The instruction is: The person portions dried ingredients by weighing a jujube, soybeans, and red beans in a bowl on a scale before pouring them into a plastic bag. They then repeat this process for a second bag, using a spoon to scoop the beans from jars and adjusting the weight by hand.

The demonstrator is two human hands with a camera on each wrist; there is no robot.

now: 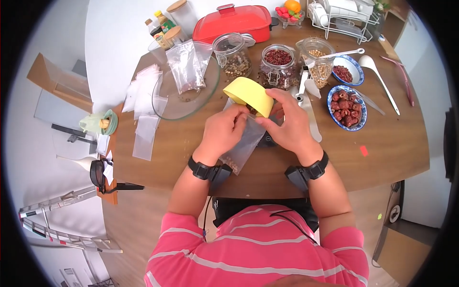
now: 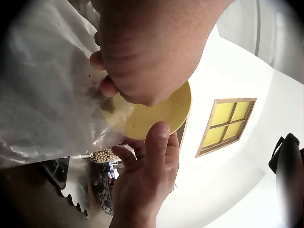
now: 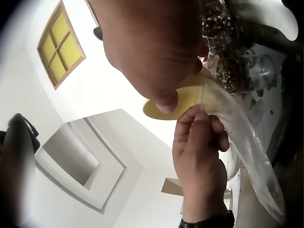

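Observation:
A yellow bowl is tipped steeply at the mouth of a clear plastic bag. My right hand grips the bowl by its side, its thumb on the inside in the left wrist view. My left hand pinches the top edge of the bag, as the right wrist view shows with the thumb and fingers together. Small tan grains lie in the bag's bottom corner. In the left wrist view, a brownish clump sits at the bowl's lower rim, seen through the bag.
Behind the hands stand glass jars of mixed grains, red beans and pale beans. A bowl of red dates is at the right. Left lie a glass plate and several plastic bags. A red cooker is at the back.

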